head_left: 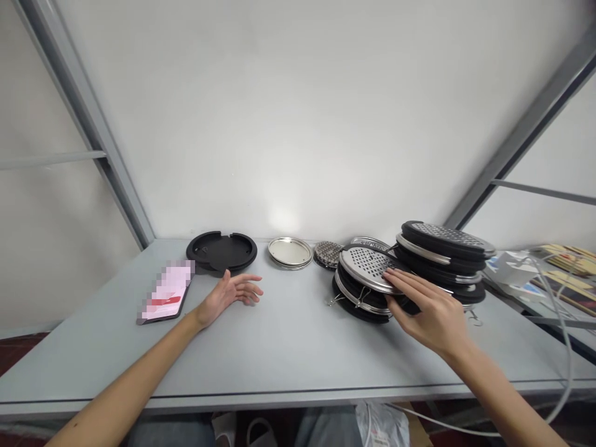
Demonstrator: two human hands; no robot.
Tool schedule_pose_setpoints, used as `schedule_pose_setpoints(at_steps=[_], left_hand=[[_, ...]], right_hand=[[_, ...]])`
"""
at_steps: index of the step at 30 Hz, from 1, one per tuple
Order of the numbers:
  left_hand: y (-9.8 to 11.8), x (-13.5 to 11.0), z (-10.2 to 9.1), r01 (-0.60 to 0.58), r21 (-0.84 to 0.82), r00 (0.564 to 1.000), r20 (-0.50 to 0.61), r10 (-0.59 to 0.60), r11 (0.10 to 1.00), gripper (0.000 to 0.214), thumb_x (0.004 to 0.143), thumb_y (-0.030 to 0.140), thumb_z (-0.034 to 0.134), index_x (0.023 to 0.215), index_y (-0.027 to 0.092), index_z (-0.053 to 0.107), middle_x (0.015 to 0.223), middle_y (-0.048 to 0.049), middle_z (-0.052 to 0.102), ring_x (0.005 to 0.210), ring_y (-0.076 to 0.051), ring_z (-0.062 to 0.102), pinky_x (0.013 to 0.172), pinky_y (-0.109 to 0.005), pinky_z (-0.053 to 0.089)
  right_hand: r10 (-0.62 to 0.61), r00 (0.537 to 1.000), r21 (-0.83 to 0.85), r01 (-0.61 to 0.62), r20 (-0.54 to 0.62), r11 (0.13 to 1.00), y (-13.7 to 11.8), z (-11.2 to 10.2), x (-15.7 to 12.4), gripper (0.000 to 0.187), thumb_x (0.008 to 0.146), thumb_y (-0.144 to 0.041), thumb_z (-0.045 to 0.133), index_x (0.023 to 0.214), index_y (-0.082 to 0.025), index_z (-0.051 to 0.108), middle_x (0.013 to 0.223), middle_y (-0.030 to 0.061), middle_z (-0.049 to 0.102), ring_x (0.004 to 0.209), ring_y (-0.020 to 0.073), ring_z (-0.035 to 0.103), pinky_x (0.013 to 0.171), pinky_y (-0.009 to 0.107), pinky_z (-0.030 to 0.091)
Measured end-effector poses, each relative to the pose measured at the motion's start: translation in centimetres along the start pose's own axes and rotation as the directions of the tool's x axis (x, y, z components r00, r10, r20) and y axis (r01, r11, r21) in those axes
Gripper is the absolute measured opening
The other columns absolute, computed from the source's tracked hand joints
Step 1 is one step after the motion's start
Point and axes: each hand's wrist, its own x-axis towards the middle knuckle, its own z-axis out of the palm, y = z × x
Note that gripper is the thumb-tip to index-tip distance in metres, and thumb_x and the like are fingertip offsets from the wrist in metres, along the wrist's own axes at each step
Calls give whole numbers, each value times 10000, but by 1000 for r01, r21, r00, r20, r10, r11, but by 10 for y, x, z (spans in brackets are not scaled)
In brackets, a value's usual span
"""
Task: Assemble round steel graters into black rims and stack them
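My right hand (433, 316) has its fingers flat on top of a round perforated metal grater (367, 264) with a black rim, its thumb at the near edge. This grater is tilted on top of a short stack of black and silver round pieces (363, 304), with wire clips at the side. Just behind my right hand stands a taller stack of similar round graters (442, 254). My left hand (230, 292) is held above the table, palm inward, fingers loosely apart, with nothing in it. Nearest to it is a black round tray-like base (223, 251).
A shallow silver round dish (290, 251) and a small disc with a rough, studded top (328, 253) lie along the wall. A phone (167, 292) lies at the left of the grey table (279, 354). A white cable (565, 347) hangs over the right side.
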Motion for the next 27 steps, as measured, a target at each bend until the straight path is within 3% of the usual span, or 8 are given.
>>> schedule_pose_setpoints(at_steps=[7, 10, 13, 15, 21, 23, 25, 27], left_hand=[[0, -1, 1, -16, 87, 1000, -10, 17, 996, 744, 917, 694, 195, 1269, 147, 558, 1113, -166, 654, 978, -305, 611, 858, -431, 423], [-2, -2, 3, -54, 253, 991, -103, 83, 966, 618, 937, 625, 316, 1204, 147, 604, 1028, -146, 679, 902, -283, 629, 825, -424, 462], [-8, -2, 3, -32, 593, 937, -262, 231, 804, 420, 907, 525, 502, 1086, 189, 677, 1032, -110, 685, 961, -285, 611, 904, -438, 452], [-13, -3, 1, -12, 743, 923, -249, 293, 669, 373, 864, 478, 595, 1119, 221, 681, 1180, -98, 651, 1119, -306, 556, 1024, -461, 382], [-25, -7, -4, 21, 784, 982, -133, 134, 620, 564, 782, 505, 689, 1278, 251, 607, 1447, -76, 472, 1374, -337, 339, 1164, -491, 185], [-26, -7, -3, 23, 773, 981, -141, 136, 634, 553, 781, 510, 689, 1266, 252, 617, 1439, -75, 482, 1370, -335, 351, 1167, -484, 184], [-25, -7, -2, 23, 780, 980, -142, 142, 625, 548, 783, 511, 686, 1263, 255, 619, 1435, -78, 487, 1364, -335, 361, 1165, -484, 189], [-23, -6, -1, 29, 802, 980, -139, 140, 596, 549, 792, 513, 676, 1272, 256, 612, 1439, -84, 481, 1361, -336, 366, 1159, -491, 199]], right_hand=[[7, 999, 73, -10, 46, 997, -3, -2, -8, 415, 838, -318, 624, 1236, -201, 603, 1188, 81, 675, 1120, 275, 614, 963, 436, 491], [47, 999, 69, -48, 25, 996, -6, 1, -5, 314, 853, -303, 610, 1148, -202, 645, 1130, 75, 697, 1070, 263, 637, 945, 422, 495], [85, 996, 55, -85, -3, 995, -7, 4, 2, 239, 850, -304, 607, 1053, -197, 673, 1048, 75, 716, 982, 255, 663, 888, 406, 514], [101, 995, 49, -100, -15, 994, -8, 5, 4, 216, 844, -305, 611, 1019, -195, 676, 1014, 75, 719, 940, 253, 669, 861, 404, 520], [138, 969, 74, -125, -204, 989, -34, 6, 1, 274, 801, -195, 628, 1074, -197, 648, 1129, 121, 658, 1086, 315, 601, 944, 483, 477], [67, 967, 170, -25, -246, 985, -59, 8, 7, 342, 781, -138, 620, 1114, -216, 626, 1128, 113, 648, 1074, 301, 601, 922, 472, 489], [-118, 983, 335, 160, -143, 928, -88, 14, 19, 350, 804, -133, 578, 1143, -218, 598, 1052, 90, 673, 1007, 259, 621, 859, 419, 516], [-288, 945, 470, 185, 157, 863, -117, 26, 37, 313, 865, -196, 532, 1175, -202, 578, 1060, 78, 685, 988, 230, 623, 858, 383, 518]])
